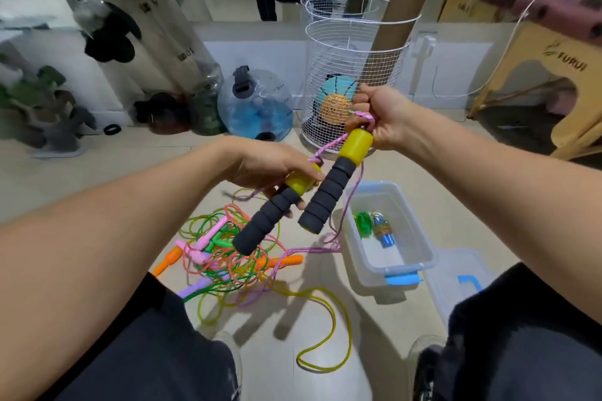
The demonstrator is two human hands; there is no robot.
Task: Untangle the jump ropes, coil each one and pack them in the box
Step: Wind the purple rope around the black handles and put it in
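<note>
Head view looks down past two bare forearms to a tiled floor. Left hand (277, 169) curls its fingers round the yellow plastic collar of one jump-rope handle (265, 218); its long axis slants from the hand down and to the left, with the ribbed dark foam grip pointing toward the floor pile. Right hand (379, 117) is closed on the pink braided cord (329, 148) at the top of the second handle (332, 185), whose yellow collar sits just below the fist. This second handle hangs nearly parallel to the first, just beside it, foam end down and to the left. Both handles are cylinders, smooth yellow plastic above and soft ridged foam below. The woven cord runs between the two collars with a knot near the left hand, and another length of it drops past the second handle to the floor.

Below the hands lies a tangle of ropes (228, 254): thin glossy cords in green, pink, yellow and lilac, mixed with smooth orange, pink, green and lilac plastic handles. One yellow cord loops away toward the person's feet.

To the right of the pile stands a clear plastic box (420, 238), rectangular with a blue latch, holding a coiled rope with green and blue handles. Its clear lid (456, 273) lies on the floor just beside it. Behind stands a white wire basket (325, 81).
</note>
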